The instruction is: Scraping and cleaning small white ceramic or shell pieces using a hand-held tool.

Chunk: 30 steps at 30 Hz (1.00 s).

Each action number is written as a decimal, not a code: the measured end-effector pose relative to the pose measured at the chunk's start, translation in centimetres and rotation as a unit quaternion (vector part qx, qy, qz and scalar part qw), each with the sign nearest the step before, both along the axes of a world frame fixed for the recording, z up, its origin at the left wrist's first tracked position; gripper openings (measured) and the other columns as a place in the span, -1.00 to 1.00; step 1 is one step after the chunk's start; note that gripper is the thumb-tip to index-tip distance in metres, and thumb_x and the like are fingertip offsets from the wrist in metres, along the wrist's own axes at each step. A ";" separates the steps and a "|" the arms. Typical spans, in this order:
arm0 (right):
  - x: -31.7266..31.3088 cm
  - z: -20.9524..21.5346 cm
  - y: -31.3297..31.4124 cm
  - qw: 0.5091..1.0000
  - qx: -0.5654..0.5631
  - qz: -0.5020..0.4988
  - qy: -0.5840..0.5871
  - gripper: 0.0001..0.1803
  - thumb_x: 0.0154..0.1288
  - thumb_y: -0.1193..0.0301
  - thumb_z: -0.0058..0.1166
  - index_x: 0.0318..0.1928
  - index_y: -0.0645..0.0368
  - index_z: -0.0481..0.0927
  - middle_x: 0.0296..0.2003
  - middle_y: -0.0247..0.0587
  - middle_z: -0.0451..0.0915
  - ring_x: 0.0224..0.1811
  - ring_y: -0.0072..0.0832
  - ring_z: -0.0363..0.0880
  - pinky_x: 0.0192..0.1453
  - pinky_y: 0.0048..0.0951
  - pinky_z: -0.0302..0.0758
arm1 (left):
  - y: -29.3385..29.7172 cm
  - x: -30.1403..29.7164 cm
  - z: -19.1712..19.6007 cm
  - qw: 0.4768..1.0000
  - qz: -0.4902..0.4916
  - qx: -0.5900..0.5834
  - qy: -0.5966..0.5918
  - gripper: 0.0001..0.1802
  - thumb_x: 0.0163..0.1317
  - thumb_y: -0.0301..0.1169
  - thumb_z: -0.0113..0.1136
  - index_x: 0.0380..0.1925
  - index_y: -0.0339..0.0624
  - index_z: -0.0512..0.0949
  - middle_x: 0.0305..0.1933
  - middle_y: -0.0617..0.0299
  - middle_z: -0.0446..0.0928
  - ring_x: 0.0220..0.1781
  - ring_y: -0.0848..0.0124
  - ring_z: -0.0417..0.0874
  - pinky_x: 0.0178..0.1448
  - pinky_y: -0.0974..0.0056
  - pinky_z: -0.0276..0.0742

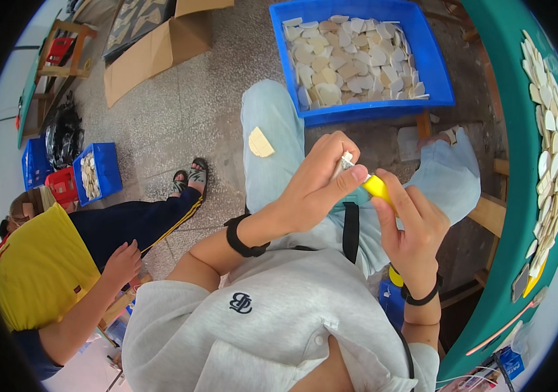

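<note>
Left hand (321, 186) grasps small pale flat wooden piece (344, 160) | right hand (410, 222) grips yellow-handled tool (377, 187) | blue plastic crate (439, 72) beyond knees

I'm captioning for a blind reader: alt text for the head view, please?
A person's left hand and right hand together hold a small yellow-handled tool over their lap, with a blue crate of pale flat pieces beyond the knees.

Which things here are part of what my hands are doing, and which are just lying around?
In hand: left hand pinching a small pale piece; right hand holding a yellow tool; wedge on the knee; blue bin of like pieces.

Lying about: cardboard box, small blue crate, black bag.
</note>
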State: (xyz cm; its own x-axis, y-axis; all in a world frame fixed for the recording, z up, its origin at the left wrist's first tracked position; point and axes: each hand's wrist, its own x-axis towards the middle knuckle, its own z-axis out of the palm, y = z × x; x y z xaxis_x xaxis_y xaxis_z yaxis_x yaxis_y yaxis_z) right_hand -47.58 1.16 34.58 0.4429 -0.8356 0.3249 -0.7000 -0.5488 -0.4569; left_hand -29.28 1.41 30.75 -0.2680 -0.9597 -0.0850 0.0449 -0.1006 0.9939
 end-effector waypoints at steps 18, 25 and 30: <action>0.3 0.2 -0.1 1.000 0.009 0.009 0.005 -0.67 0.07 0.30 0.23 -0.12 0.09 0.61 -0.66 -0.39 0.28 -0.74 -0.53 0.27 -0.67 -0.52 0.19 | 0.1 0.1 -0.4 0.999 0.017 -0.038 -0.014 -0.75 0.34 -0.21 -0.08 -0.35 -0.16 0.26 -0.33 0.29 0.17 -0.29 0.52 0.19 -0.14 0.46 0.17; 0.4 0.0 -0.1 1.000 -0.004 0.004 0.014 -0.67 0.06 0.32 0.24 -0.12 0.09 0.61 -0.66 -0.40 0.29 -0.73 -0.55 0.29 -0.67 -0.53 0.20 | 0.2 0.2 -0.6 0.997 0.030 -0.051 -0.056 -0.75 0.35 -0.23 -0.08 -0.37 -0.19 0.30 -0.41 0.31 0.22 -0.38 0.56 0.20 -0.27 0.44 0.15; 0.4 -0.6 -0.1 0.999 -0.002 -0.023 0.043 -0.69 0.09 0.34 0.22 -0.11 0.10 0.60 -0.64 -0.39 0.31 -0.70 -0.51 0.34 -0.65 -0.53 0.23 | -0.1 -0.4 -0.8 0.998 0.042 -0.012 -0.052 -0.73 0.35 -0.23 -0.11 -0.42 -0.18 0.31 -0.46 0.32 0.23 -0.41 0.57 0.18 -0.32 0.44 0.13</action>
